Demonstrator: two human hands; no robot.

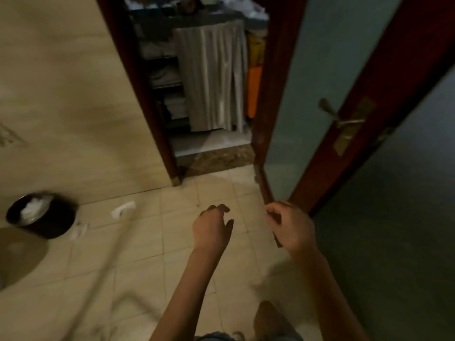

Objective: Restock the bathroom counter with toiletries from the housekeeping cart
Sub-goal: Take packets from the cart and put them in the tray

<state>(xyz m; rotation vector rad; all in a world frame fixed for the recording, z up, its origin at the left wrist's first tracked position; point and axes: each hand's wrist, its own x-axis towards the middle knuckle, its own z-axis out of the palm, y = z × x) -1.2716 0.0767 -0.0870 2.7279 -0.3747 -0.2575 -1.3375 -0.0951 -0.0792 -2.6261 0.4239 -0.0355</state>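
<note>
Ahead, at twelve o'clock through the doorway, the cart (162, 75) stands with a grey curtain (211, 77) over its front, well apart from your hands. Your left hand (211, 227) and right hand (290, 227) hang above the floor (147, 242), fingers loosely curled, holding nothing. A bin (56, 222) sits at nine o'clock; the door (307, 94) stands open at two.

The left hand (213, 226) and right hand (290, 226) hover, fingers (221, 207) loosely curled, facing the housekeeping cart (209, 75).
</note>
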